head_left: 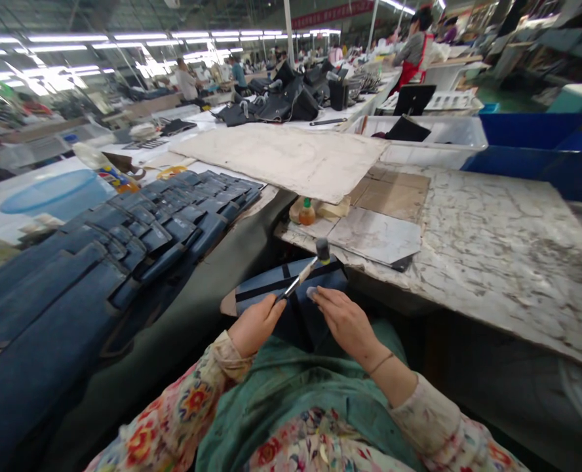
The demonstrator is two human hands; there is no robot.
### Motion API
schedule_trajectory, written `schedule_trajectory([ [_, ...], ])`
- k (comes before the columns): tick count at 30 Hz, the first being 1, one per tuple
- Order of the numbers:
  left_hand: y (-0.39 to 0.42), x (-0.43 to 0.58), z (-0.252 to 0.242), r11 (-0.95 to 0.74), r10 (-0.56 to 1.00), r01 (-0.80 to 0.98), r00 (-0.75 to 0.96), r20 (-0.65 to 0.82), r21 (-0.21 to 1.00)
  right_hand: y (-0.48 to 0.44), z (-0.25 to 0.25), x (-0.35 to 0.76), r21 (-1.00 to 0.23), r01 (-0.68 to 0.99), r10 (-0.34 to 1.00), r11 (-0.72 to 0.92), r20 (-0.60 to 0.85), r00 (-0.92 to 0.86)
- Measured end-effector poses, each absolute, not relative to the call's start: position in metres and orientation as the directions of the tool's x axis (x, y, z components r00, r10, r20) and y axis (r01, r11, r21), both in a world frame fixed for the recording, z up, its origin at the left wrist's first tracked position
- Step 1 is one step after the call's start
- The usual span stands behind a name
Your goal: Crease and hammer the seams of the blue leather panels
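Note:
My left hand [257,324] is closed around the handle of a hammer [299,276], whose dark head is up and to the right, over the far edge of a blue panel. This blue panel [261,282] with black straps lies at my lap, under both hands. My right hand [346,321] is closed, thumb and fingertips together on a small pale piece [312,292] just above the panel; its kind is too small to make out. The panel's near side is partly hidden by my hands and the green apron [291,393].
Overlapping blue pieces [143,229] cover the left table. To the right stands a stained worktable [497,249], bearing a small orange bottle [307,213] and a grey board [374,234]. A pale sheet [286,154], a white bin [433,147] and a blue bin [531,164] lie beyond.

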State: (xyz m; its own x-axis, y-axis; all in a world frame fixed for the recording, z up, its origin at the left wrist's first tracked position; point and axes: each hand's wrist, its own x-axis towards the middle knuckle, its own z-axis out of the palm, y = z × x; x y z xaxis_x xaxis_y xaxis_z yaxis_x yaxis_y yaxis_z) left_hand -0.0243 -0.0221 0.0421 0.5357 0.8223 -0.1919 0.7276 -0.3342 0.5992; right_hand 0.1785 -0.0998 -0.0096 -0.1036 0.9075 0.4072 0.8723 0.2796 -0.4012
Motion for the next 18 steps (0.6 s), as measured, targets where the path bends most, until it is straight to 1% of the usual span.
schedule_trajectory([
  [3, -0.023, -0.025, 0.041, -0.348, 0.818, 0.752, 0.535, -0.212, 0.559, -0.099, -0.009, 0.176, -0.397, 0.873, 0.908, 0.283, 0.403, -0.112],
  [7, -0.024, -0.015, 0.048, -0.37, 0.832, 0.701, 0.542, -0.119, 0.61, -0.098, -0.009, 0.176, -0.384, 0.874, 0.9, 0.296, 0.418, -0.121],
  [11, -0.022, -0.006, 0.045, -0.378, 0.798, 0.726, 0.57, -0.196, 0.574, -0.099, -0.009, 0.177, -0.381, 0.88, 0.907, 0.283, 0.404, -0.117],
  [13, -0.022, -0.007, 0.042, -0.377, 0.789, 0.704, 0.585, -0.191, 0.602, -0.099, -0.008, 0.178, -0.379, 0.884, 0.909, 0.273, 0.401, -0.109],
  [16, -0.023, -0.011, 0.04, -0.356, 0.812, 0.655, 0.569, -0.125, 0.667, -0.099, -0.007, 0.178, -0.381, 0.885, 0.904, 0.268, 0.417, -0.094],
  [18, -0.024, -0.017, 0.041, -0.339, 0.821, 0.682, 0.551, -0.15, 0.648, -0.099, -0.007, 0.178, -0.386, 0.88, 0.901, 0.278, 0.423, -0.099],
])
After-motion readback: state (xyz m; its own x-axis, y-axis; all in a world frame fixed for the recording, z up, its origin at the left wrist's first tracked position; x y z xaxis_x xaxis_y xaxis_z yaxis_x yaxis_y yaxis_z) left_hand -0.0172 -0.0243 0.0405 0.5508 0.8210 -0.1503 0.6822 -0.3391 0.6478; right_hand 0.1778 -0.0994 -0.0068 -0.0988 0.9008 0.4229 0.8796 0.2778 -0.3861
